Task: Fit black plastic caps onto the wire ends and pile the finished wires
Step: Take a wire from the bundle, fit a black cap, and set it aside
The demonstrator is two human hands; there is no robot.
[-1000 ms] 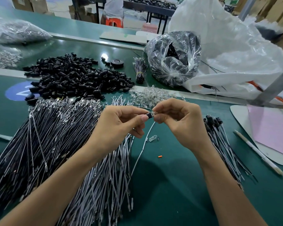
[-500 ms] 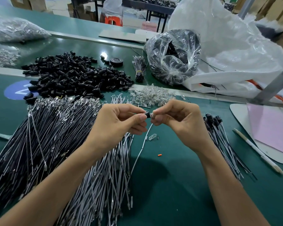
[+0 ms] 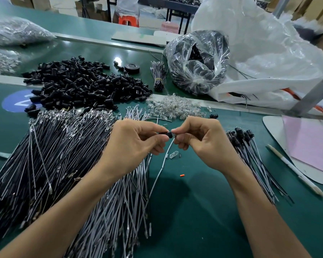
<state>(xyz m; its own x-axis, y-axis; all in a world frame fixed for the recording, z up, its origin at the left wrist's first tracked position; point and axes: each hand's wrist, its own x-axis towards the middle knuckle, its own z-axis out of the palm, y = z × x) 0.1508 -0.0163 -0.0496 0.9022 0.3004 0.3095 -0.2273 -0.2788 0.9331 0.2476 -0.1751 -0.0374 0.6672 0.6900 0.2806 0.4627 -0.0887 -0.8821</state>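
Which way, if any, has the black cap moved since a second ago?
Yes, slightly: the black cap sits lower, nearer the loose clear bulb on the table.

At the table, our left hand (image 3: 134, 146) has eased its fingertips back along the black cap (image 3: 166, 135), which a second ago was nearly hidden between both pinches and now shows as a dark barrel in the gap. Our right hand (image 3: 203, 144) has brought the clear tip (image 3: 173, 135) of the wire (image 3: 164, 155) against the cap's mouth.
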